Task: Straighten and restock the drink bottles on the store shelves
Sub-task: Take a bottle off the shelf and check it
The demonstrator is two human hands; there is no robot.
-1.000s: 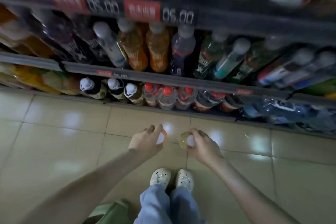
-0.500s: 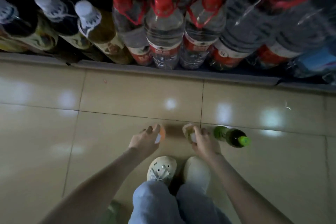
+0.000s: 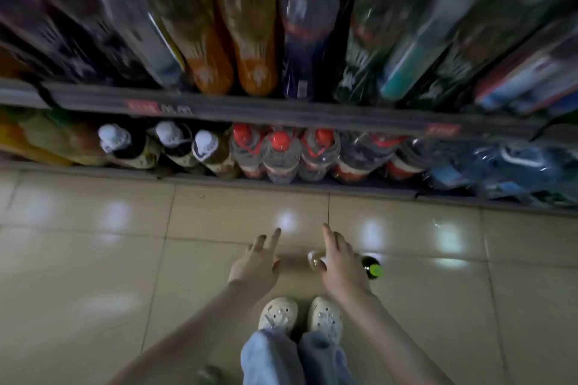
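Note:
My left hand (image 3: 256, 262) hovers low over the tiled floor with its fingers spread straight; nothing shows in it. My right hand (image 3: 339, 262) also reaches forward with straight fingers. A pale white-capped bottle (image 3: 314, 259) shows by its thumb, mostly hidden under the palm. I cannot tell whether the thumb touches it. A dark green bottle (image 3: 372, 269) with a green cap lies on the floor just right of that hand. The bottom shelf holds white-capped dark bottles (image 3: 205, 147) and red-capped water bottles (image 3: 280, 150). Orange drink bottles (image 3: 250, 50) stand blurred on the shelf above.
The shelf rail (image 3: 297, 112) with red price tags runs across the view above the bottom row. Wrapped blue-labelled water packs (image 3: 506, 166) fill the bottom right. My white shoes (image 3: 300, 316) stand on the beige tiles (image 3: 93, 259) below both hands.
Both hands have opened from gripping bottle tops to straight fingers. The orange-capped bottle no longer shows at the left hand. The view has tilted up, showing the upper shelf again.

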